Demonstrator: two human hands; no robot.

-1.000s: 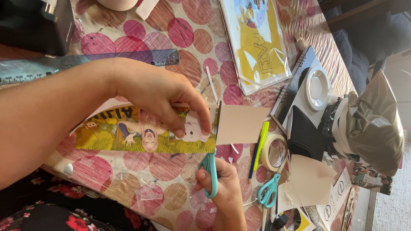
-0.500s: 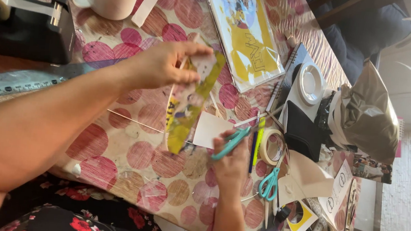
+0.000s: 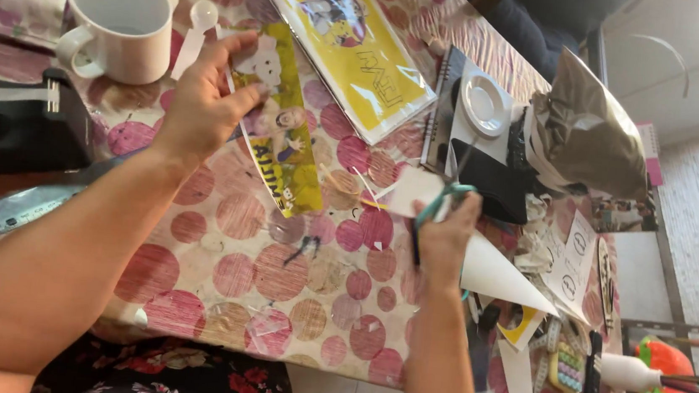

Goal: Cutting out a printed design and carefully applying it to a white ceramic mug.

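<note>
Already cut free, the yellow-green printed strip [image 3: 283, 136] hangs in our left hand [image 3: 202, 103], pinched at its upper end above the pink-dotted tablecloth [image 3: 233, 271]. Our right hand [image 3: 445, 239] is closed through the loops of the teal scissors [image 3: 442, 200], beside a small white offcut [image 3: 413, 192]. We judge the cutting largely done, the strip not yet set down. Farther out stand a white mug [image 3: 120, 20], a yellow packet [image 3: 354, 49] and a black tape dispenser [image 3: 14, 125].

The left hand [image 3: 201, 108] has carried the printed strip [image 3: 281, 127] up the table toward the mug [image 3: 120, 20]. The right hand [image 3: 444, 238], gripping the scissors [image 3: 437, 202], has shifted right, away from the strip.
</note>
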